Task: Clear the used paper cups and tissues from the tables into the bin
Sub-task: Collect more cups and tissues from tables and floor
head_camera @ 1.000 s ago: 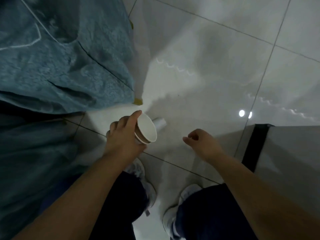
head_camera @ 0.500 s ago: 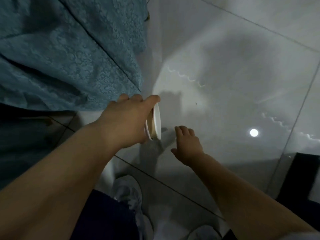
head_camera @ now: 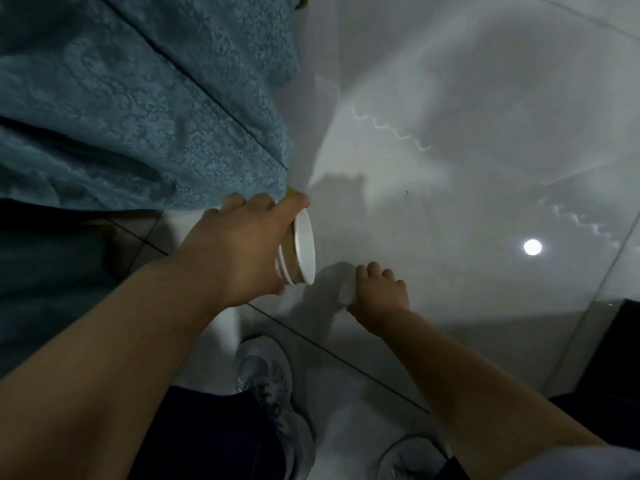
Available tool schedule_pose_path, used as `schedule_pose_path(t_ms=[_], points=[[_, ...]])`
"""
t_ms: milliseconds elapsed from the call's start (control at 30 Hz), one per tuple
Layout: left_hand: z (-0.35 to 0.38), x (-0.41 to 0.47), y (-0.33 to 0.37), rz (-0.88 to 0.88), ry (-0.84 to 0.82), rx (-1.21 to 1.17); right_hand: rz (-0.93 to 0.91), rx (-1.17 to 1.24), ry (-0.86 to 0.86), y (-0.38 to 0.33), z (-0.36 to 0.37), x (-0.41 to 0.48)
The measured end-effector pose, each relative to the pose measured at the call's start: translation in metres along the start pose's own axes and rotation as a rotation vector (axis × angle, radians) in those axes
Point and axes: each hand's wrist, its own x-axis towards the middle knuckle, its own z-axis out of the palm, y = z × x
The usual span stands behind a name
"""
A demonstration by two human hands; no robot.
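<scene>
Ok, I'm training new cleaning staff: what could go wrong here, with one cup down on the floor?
1. The stacked cups in the left hand are tipped sideways; any dregs could spill onto the glossy floor.
2. The loose cup lies on smooth tile by the right hand, whose grip is hidden; it might roll away.
3. The left hand is close to the hem of the blue cloth and could snag it.

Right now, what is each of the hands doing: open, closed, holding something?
Left hand: closed round the stacked paper cups, rims facing right.
Right hand: fingers curled over a white cup lying on the floor.
</scene>
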Motion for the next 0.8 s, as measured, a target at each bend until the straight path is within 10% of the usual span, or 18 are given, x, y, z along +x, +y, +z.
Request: schedule_pose_path(t_ms=[800], points=[[-0.233, -0.314, 0.12, -0.036, 0.179, -0.566, 0.179, 0.852, 0.305, -0.028, -0.336, -0.401]])
